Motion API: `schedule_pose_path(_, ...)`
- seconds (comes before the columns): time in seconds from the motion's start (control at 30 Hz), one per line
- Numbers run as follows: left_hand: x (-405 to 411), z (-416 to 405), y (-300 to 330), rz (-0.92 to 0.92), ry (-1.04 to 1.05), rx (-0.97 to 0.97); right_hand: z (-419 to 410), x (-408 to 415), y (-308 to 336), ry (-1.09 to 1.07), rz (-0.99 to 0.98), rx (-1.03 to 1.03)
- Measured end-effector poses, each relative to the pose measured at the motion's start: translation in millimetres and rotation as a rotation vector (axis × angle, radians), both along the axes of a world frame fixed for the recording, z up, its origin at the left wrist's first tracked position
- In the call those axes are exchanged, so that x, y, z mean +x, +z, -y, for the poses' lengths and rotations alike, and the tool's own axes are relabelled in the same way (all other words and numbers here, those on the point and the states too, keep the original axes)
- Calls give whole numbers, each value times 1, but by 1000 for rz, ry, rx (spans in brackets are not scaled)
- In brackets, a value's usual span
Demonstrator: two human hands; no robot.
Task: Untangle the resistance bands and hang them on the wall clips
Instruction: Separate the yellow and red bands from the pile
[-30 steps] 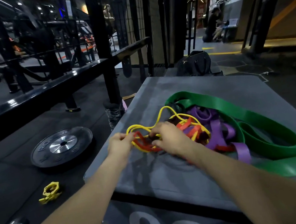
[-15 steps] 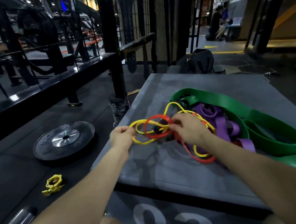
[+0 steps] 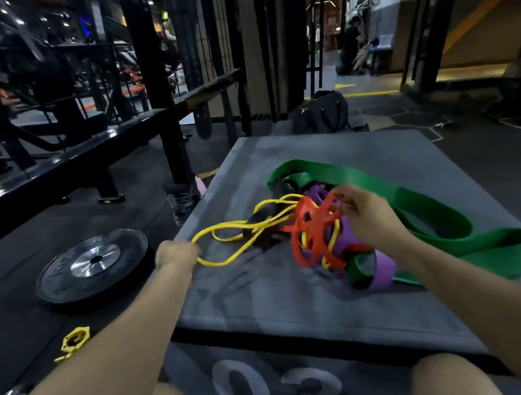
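Untangling step: yellow band (image 3: 224,233) is gripped by left hand (image 3: 176,255), red band (image 3: 311,223) pinched by right hand (image 3: 369,214); next, separation needed.

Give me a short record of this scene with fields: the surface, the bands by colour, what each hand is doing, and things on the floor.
surface: grey box top, marked 03 on its front
yellow band: thin, pulled out to the left
red band: looped in the tangle
purple band: under the tangle
green band: wide, along the right side
left hand: grip on the yellow band
right hand: pinches the red band
floor: weight plate, yellow collar, black bag
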State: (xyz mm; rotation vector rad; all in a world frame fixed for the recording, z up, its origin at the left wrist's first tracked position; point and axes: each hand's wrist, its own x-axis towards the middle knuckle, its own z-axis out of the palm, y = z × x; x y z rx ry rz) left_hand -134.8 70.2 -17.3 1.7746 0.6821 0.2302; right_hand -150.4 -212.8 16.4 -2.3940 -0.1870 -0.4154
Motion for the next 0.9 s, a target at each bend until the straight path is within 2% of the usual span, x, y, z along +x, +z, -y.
schedule_pose_path(0.13, 7, 29, 9, 111, -146, 89, -5, -1, -7, 199, -92, -146)
schedule_pose_path(0.2, 9, 45, 14, 201, -238, 167, -8, 1, -5, 234, -135, -153)
schedule_pose_path(0.37, 34, 66, 4, 258, -393, 317, 3, 31, -7, -12, -103, -100)
schedule_pose_path(0.47, 27, 92, 16, 274, -552, 517, 9, 44, -12, -50, -281, -248)
schedule_pose_path(0.53, 34, 101, 7, 277, -625, 594, 9, 48, -17, -42, -382, -277)
schedule_pose_path(0.6, 39, 108, -1, 256, -687, 595, 9, 53, -24, -46, -442, -288)
schedule_pose_path(0.73, 36, 121, -8, 192, -828, 428, 10, 58, -25, -41, -525, -248)
schedule_pose_path(0.9, 30, 128, -12, 114, -861, 317, 12, 57, -22, -7, -505, -208)
